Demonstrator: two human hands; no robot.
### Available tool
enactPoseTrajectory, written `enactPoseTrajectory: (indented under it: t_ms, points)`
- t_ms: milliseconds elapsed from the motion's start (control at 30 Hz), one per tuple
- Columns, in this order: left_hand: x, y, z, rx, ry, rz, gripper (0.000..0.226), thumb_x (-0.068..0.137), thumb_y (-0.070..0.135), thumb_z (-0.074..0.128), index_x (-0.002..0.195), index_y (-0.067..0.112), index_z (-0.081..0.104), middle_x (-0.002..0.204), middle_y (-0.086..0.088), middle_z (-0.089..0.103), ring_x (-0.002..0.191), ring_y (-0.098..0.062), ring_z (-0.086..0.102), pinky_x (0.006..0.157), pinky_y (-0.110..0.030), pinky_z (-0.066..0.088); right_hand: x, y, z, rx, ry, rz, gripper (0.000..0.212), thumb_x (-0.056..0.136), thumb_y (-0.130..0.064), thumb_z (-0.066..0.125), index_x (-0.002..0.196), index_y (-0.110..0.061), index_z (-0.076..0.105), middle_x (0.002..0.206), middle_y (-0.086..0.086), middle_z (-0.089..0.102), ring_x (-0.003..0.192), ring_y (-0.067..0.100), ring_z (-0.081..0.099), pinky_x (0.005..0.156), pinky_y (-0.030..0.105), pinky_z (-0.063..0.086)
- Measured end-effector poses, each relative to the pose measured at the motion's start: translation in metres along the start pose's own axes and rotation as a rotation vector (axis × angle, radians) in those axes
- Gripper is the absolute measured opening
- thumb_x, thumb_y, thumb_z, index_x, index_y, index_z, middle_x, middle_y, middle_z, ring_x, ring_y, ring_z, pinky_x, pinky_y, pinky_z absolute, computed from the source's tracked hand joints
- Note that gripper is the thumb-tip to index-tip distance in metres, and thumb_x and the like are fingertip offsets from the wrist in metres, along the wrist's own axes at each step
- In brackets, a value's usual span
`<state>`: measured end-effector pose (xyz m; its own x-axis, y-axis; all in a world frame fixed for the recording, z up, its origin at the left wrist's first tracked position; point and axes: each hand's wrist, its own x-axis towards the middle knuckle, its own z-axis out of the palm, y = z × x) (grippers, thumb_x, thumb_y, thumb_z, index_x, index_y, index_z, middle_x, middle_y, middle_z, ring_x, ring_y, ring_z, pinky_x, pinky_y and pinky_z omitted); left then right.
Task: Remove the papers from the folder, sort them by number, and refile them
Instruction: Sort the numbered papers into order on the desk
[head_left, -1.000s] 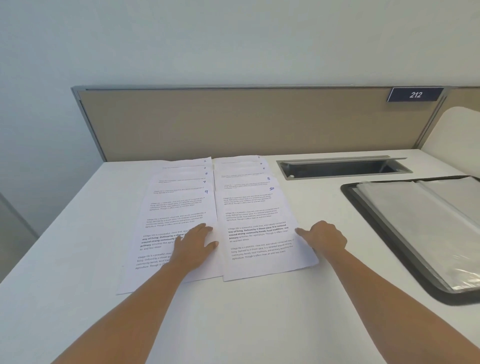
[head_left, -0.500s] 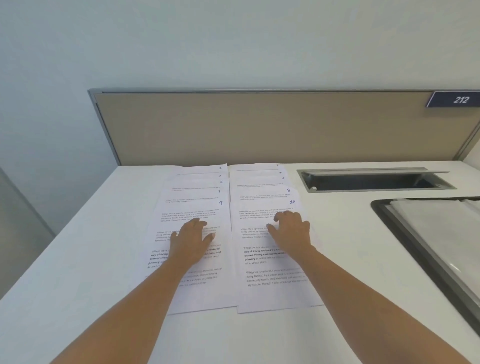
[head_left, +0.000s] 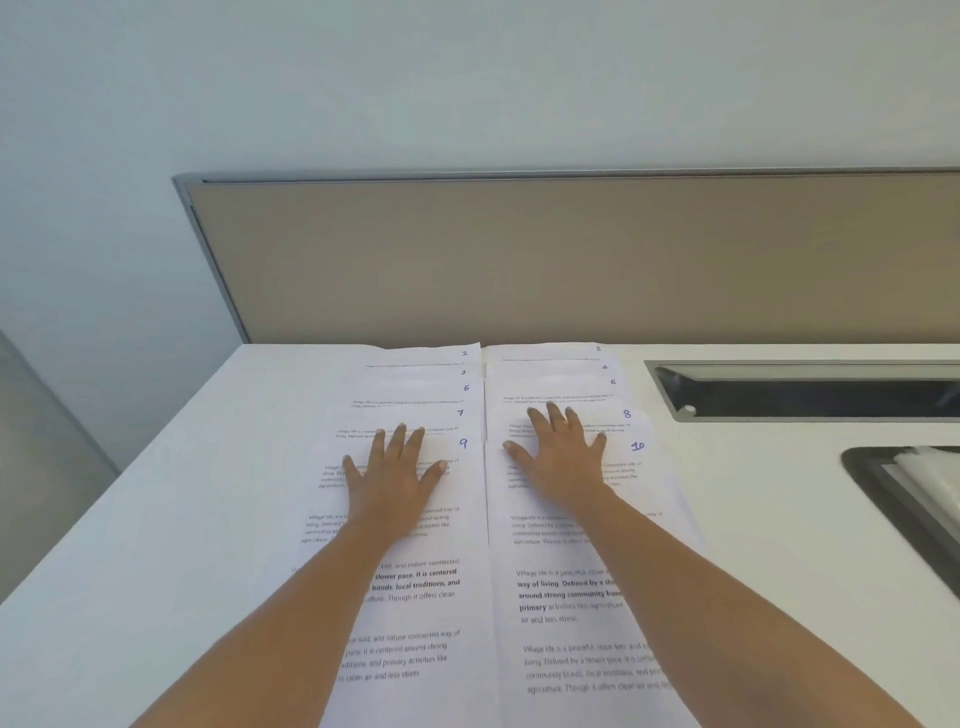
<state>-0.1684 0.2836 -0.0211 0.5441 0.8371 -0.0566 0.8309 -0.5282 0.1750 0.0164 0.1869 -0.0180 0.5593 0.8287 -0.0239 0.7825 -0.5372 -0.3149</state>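
Handwritten blue numbers mark the top right corners of two fanned columns of papers on the white bench (head_left: 156, 519): the left column (head_left: 415, 582) reads 2, 3, 5, 7, 9, the right column (head_left: 566, 587) reads 2, 4, 6, 8, 10. Printed text begins "Village life is a peaceful". The left hand (head_left: 396, 478) lies flat, fingers (head_left: 399, 441) spread, just left of the 9. The right hand (head_left: 558, 457) lies flat, fingers apart, left of the 8 and 10. The folder (head_left: 904, 493) lies well right of both hands.

Both arms extended toward 12 o'clock, left hand (head_left: 396, 475) and right hand (head_left: 558, 452) flat, palms down, fingers spread, side by side.
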Motion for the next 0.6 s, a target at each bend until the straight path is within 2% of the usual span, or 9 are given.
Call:
enactPoseTrajectory:
  t_ms: [133,600]
  points:
    - [0.006,-0.001,0.009,0.047,-0.037,-0.001,0.062,0.096,0.058,0.016,0.150,0.031,0.005,0.159,0.009,0.000,0.146,-0.016,-0.002,0.114,-0.056,0.004,0.004,0.005,0.009,-0.028,-0.037,0.005,0.068,0.093,-0.063,0.023,0.150,-0.028,0.012,0.159,-0.003,0.002,0.146,0.020,-0.005,0.112,0.057,-0.004]
    - [-0.007,-0.003,0.012,0.040,0.020,0.006,0.061,0.096,0.058,0.019,0.150,0.032,0.010,0.158,0.010,0.005,0.146,-0.014,0.003,0.114,-0.054,0.007,-0.006,0.008,0.012,-0.008,-0.008,0.010,0.067,0.091,-0.065,0.026,0.149,-0.032,0.018,0.158,-0.006,0.007,0.146,0.017,-0.002,0.114,0.055,-0.004]
